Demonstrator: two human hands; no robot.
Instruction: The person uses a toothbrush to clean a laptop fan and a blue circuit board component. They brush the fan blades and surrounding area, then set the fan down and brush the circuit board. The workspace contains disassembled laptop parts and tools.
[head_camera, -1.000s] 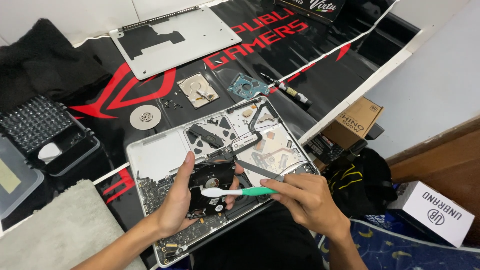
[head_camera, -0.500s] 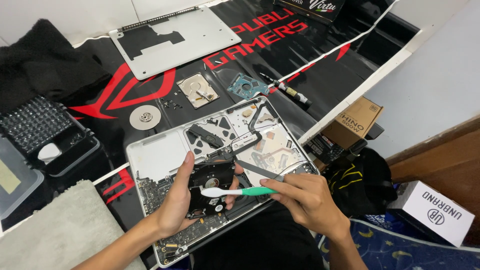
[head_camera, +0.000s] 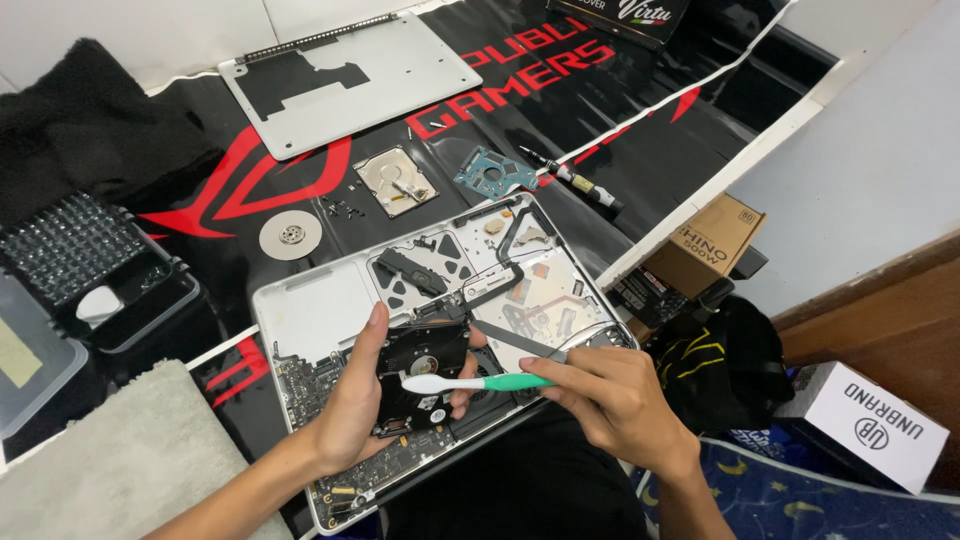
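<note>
Black part: a black, flat, roughly round fan-like component (head_camera: 425, 375) lies in the left hand, over the lower half of the opened silver laptop chassis (head_camera: 310, 310).
Left hand: the left hand (head_camera: 355, 415) comes in from 7 o'clock, palm cupped under the black part, thumb raised along its left edge, fingertips (head_camera: 462, 400) curled round its right edge; it is closed on the part.
Right hand: the right hand (head_camera: 610, 400) enters from 5 o'clock, fingers pinched narrow on the green handle of a white-headed toothbrush (head_camera: 470, 382); a grey flat strip also runs from its fingers toward 10 o'clock.
Toothbrush: level, head pointing to 9 o'clock, bristle end lying on the black part.
Chassis: open side up, circuit board at its lower left, metal plates and black cables at its upper right.
Nearby, 12 o'clock: a silver laptop bottom cover (head_camera: 350, 80); closer in, an opened hard drive (head_camera: 397, 182), a small blue-green circuit board (head_camera: 497, 172), a shiny disk platter (head_camera: 290, 235), loose screws, a screwdriver (head_camera: 570, 180).
Nearby, 9 o'clock: a black keyboard piece (head_camera: 65, 245), a black cloth (head_camera: 90, 130).
Nearby, 3 o'clock: a brown cardboard box (head_camera: 705, 245), a white box (head_camera: 865, 425).
Surface: a black mat with red lettering (head_camera: 620, 130) on a white table; grey towel (head_camera: 110, 460) at 8 o'clock; wooden floor at the right.
</note>
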